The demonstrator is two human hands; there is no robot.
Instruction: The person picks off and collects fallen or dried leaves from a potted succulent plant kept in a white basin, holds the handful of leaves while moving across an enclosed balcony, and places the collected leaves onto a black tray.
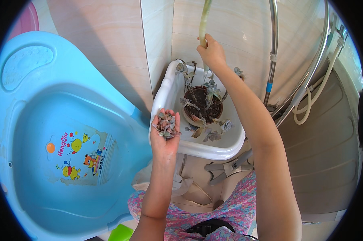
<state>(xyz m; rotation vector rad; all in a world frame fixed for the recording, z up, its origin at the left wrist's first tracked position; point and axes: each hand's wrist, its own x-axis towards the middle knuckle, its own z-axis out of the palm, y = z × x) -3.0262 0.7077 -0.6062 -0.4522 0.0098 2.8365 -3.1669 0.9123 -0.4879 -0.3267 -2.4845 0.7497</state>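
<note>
In my left hand (163, 144), palm up with the fingers curled, lies a small heap of withered succulent leaves (166, 124). The hand is over the left edge of a white ceramic sink (199, 149). My right hand (213, 51) grips a pale yellow ribbed hose (204, 25) near its lower end, above the back of the sink. Water (205, 72) appears to run down from the hose. Inside the sink stands a brown pot (202, 104) of dark soil, with leggy grey-green succulents (212, 90) leaning over its rim.
A large blue plastic baby bathtub (115, 96) with cartoon prints stands at left. Metal rails (273, 45) and a cream hose (312, 105) are at right, beside a grey panel (323, 156). A grey metal-and-plastic stand (229, 167) and a pale cloth (180, 182) are below the sink.
</note>
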